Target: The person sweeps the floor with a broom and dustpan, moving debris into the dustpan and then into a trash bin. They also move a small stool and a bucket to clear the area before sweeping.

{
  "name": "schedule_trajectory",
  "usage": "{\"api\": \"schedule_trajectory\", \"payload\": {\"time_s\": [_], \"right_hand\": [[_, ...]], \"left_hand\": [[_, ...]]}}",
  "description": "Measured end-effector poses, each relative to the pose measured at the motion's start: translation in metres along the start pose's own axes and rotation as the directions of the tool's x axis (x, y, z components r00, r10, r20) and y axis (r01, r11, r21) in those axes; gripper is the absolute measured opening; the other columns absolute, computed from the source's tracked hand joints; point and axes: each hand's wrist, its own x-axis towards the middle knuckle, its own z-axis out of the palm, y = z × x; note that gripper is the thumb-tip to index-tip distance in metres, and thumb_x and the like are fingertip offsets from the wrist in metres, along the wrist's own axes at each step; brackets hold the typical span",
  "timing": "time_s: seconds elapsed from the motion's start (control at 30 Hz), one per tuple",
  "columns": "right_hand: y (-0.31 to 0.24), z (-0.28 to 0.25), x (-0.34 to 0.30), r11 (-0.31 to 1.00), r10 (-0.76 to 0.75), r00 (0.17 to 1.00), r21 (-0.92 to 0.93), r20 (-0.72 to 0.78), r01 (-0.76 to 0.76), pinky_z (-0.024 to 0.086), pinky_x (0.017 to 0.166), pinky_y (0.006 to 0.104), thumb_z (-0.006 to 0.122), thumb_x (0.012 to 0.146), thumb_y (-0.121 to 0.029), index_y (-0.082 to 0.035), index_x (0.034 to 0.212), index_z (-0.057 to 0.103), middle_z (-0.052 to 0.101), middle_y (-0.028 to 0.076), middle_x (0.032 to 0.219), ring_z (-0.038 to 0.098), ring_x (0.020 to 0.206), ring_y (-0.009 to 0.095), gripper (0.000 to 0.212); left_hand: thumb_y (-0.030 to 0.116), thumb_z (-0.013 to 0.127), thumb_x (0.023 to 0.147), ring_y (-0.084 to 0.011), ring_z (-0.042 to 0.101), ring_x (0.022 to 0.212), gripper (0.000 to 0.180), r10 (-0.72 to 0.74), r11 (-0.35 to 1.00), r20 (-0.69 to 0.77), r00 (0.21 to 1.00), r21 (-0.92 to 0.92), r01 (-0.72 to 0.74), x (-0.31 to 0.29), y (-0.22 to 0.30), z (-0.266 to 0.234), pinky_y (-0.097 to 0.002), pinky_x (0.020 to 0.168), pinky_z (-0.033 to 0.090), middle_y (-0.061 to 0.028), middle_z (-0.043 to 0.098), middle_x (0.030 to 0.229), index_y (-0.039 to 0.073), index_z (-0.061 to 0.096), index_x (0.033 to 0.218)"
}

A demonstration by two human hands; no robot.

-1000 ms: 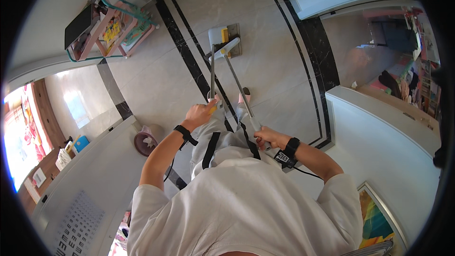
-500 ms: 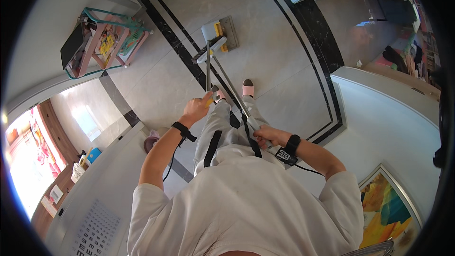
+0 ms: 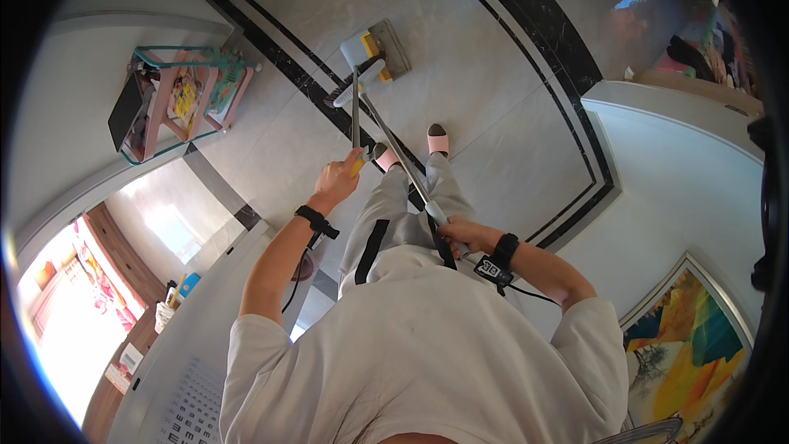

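Dustpan, grey plastic with yellow teeth [image 3: 374, 45], lies ahead of left hand [image 3: 335, 181], grasping its metal pole [image 3: 355, 115]; right hand [image 3: 468, 236] grasps dark-bristled silver broom [image 3: 400, 156], whose head [image 3: 371, 73] might catch it if pulled sideways.

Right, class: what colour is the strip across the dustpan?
The strip across the dustpan is yellow; it shows best in the head view.

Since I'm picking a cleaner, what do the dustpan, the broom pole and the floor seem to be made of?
Dustpan: probably matte plastic, from its molded-looking white and gray parts. Broom pole: likely smooth metal, from its silvery sheen, possibly coated. Floor: seemingly polished tile, stone or ceramic, by its thin joints and glossy look.
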Motion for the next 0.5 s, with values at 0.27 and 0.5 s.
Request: {"api": "schedule_trajectory", "payload": {"time_s": [0.27,0.5], "right_hand": [[0.026,0.011,0.007,0.978,-0.102,0.993,-0.189,-0.065,0.089,0.039,0.036,0.0358,0.045,0.089,-0.02,-0.001,0.074,0.046,0.049,0.008,0.054,0.049,0.038,0.019,0.024],[0.034,0.009,0.013,0.977,0.008,1.0,-0.213,-0.02,-0.012,0.038,0.035,0.0337,0.043,0.09,-0.02,0.0,0.078,0.045,0.048,0.008,0.055,0.048,0.038,0.017,0.023]], "left_hand": [[0.014,0.056,0.075,-0.0385,0.06,0.065,0.055,0.007,0.999,-0.001,1.0,0.052,-0.007,0.014,0.0,-0.003,-0.049,0.06,0.048,-0.0194,0.06,0.068,0.021,0.041,0.127],[0.012,0.059,0.072,-0.0396,0.059,0.064,0.056,0.048,0.996,-0.05,0.998,0.08,-0.044,0.027,-0.006,-0.014,-0.0483,0.059,0.048,-0.019,0.06,0.065,0.021,0.044,0.125]]}}
